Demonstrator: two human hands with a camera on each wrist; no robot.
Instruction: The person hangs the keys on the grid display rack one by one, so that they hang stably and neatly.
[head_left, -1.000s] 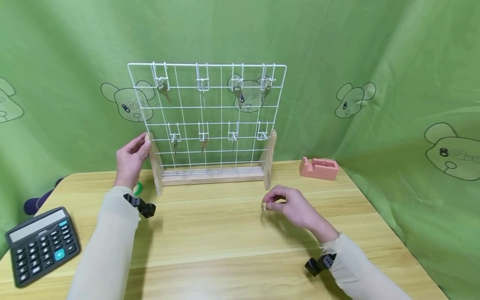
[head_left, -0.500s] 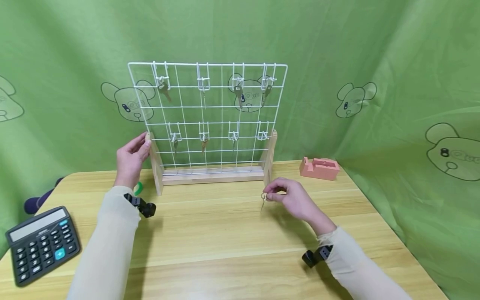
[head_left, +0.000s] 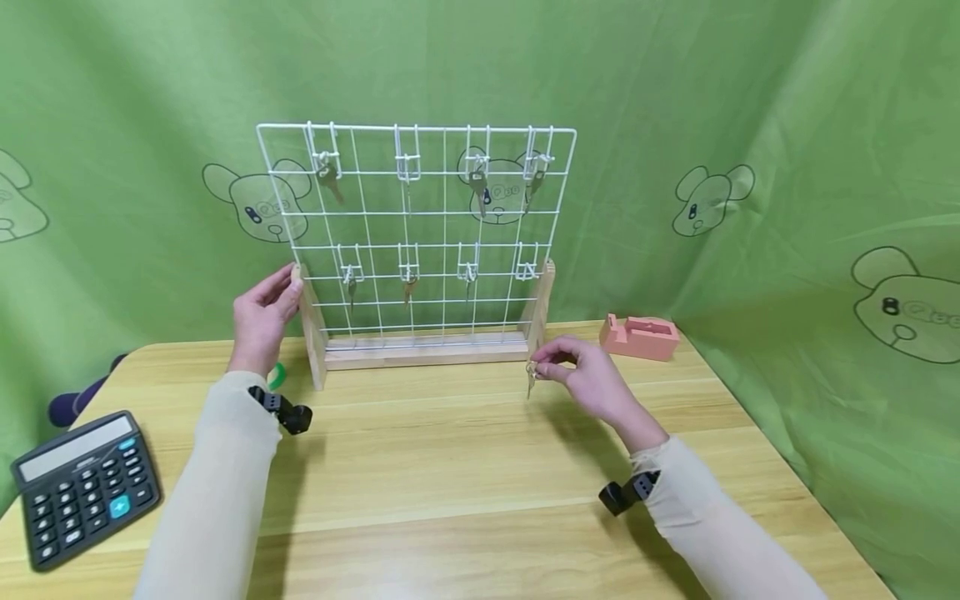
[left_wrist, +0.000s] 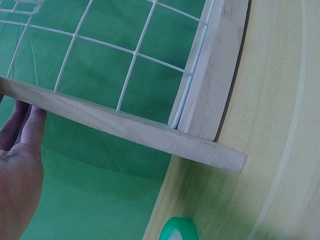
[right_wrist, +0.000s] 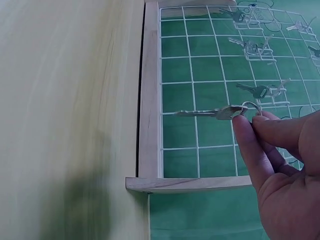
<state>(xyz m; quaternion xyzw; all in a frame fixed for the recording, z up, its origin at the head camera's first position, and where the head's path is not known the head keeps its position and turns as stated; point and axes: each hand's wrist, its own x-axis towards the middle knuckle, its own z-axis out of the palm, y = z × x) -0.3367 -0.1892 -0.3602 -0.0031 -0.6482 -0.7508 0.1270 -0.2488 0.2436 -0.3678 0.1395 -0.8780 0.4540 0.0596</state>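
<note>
A white wire grid rack [head_left: 444, 213] on a wooden stand carries two rows of hooks. Keys hang from most of them; the lower-right hook [head_left: 527, 271] shows none. My left hand [head_left: 262, 321] holds the top of the left wooden upright [head_left: 312, 342], fingers against its outer side in the left wrist view. Between thumb and fingertips, my right hand [head_left: 588, 379] pinches the metal ring [right_wrist: 252, 105] of a key [right_wrist: 225, 112]. In the head view this key hangs down above the table, just in front of the stand's right upright [head_left: 537, 312].
A pink tape dispenser [head_left: 639, 337] sits at the back right. Behind the left wrist lies a green tape roll [head_left: 278, 377]. A black calculator [head_left: 86, 492] is at the left, with a dark purple object [head_left: 63, 410] past the table edge. Green curtain [head_left: 637, 83] surrounds the table.
My right hand has moved away from me toward the rack's right upright, carrying the key by its ring. The left hand has stayed on the left upright.
</note>
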